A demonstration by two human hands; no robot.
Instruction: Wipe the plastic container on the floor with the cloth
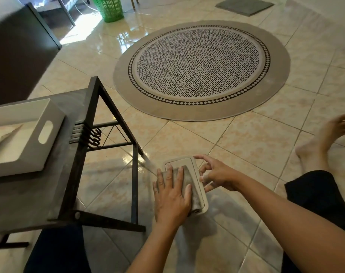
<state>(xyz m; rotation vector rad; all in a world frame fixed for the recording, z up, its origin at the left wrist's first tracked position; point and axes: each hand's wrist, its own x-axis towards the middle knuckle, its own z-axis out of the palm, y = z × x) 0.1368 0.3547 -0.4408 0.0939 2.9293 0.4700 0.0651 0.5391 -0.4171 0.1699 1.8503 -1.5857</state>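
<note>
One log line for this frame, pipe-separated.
step: wiping | left hand: flat on cloth | right hand: at container edge, fingers spread | container: on floor

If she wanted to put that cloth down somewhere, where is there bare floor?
Bare tiles lie between the plastic container and the round rug, and rightward toward the foot. Left is crowded: the black table legs stand close beside the left hand.

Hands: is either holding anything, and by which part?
Left hand presses flat on the cloth atop the container; right hand fingertips steady its right edge.
</note>
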